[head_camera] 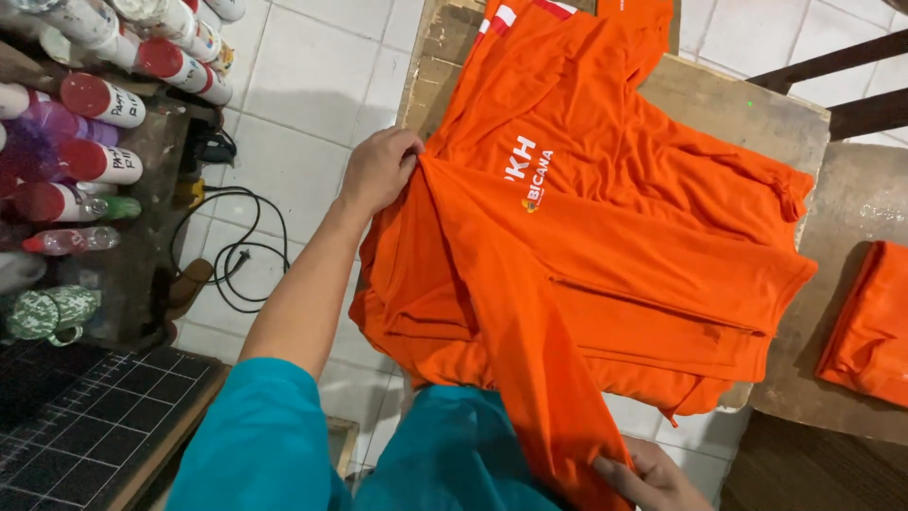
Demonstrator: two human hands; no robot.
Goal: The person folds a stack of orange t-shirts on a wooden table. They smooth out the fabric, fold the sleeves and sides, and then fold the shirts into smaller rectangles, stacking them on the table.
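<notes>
Both hands — left hand, right hand half cut off — gripping orange shirt, fold hiding fingertips

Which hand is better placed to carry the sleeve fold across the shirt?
Probably the right hand: its grip pinches the free end of the long orange sleeve. The left hand pins the orange shirt at its edge on the wooden board.

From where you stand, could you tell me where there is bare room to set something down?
Bare wood shows on the worktable above the spread orange shirt, and between it and the folded orange stack. The shelf of bottles on the left is crowded.
</notes>
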